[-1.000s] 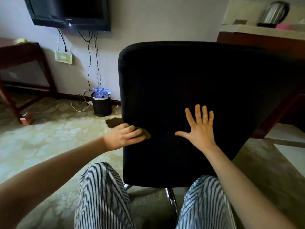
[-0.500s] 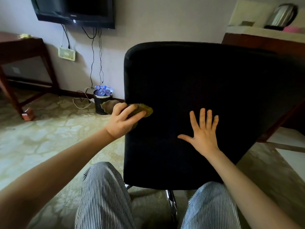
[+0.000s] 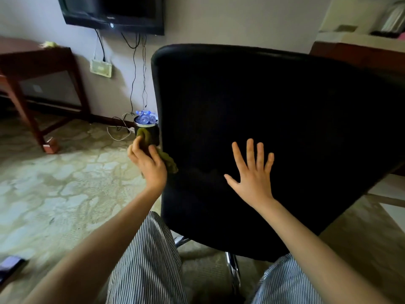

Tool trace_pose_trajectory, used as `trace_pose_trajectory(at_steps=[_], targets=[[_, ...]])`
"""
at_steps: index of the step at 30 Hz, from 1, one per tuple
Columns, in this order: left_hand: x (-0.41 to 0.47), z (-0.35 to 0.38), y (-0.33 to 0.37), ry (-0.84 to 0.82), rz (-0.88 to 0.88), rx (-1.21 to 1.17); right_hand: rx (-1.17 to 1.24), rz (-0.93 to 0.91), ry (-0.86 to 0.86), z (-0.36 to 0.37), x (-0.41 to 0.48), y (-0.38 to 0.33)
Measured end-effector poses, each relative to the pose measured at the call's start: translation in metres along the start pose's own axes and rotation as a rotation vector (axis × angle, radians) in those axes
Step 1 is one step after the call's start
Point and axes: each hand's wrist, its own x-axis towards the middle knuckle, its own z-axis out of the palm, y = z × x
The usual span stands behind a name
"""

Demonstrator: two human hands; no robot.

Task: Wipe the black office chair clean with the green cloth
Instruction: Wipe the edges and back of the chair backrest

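The back of the black office chair (image 3: 274, 119) fills the middle of the view, with its chrome post (image 3: 232, 268) below between my knees. My left hand (image 3: 149, 163) grips the green cloth (image 3: 166, 160) at the left edge of the backrest; part of the cloth sticks up above my fingers and part lies against the black surface. My right hand (image 3: 252, 174) rests flat on the backrest with its fingers spread, holding nothing.
A small black bin (image 3: 145, 128) with plastic bottles stands on the carpet behind the chair's left edge. Cables hang from a wall TV (image 3: 114, 14). A wooden table (image 3: 37, 62) stands at the left, a wooden counter (image 3: 359, 55) at the right. A dark flat object (image 3: 9, 267) lies at the bottom left.
My left hand has slid the cloth up the left side of the backrest and out toward its edge. My right hand has stayed flat on the backrest.
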Motion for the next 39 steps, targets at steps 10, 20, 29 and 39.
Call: trace_pose_trajectory(at_steps=[10, 20, 29, 39], targets=[[-0.028, 0.044, 0.008, 0.058, -0.205, -0.033, -0.081, -0.097, -0.027, 0.000, 0.001, 0.003], [-0.112, 0.056, 0.041, -0.210, 0.148, -0.009, -0.079, -0.200, -0.031, -0.005, -0.008, 0.016], [-0.042, 0.049, 0.023, -0.065, -0.096, 0.043, -0.183, -0.190, -0.083, -0.013, -0.006, 0.039], [-0.058, 0.075, 0.051, 0.032, -0.209, 0.001, -0.052, -0.162, 0.005, -0.012, 0.014, -0.003]])
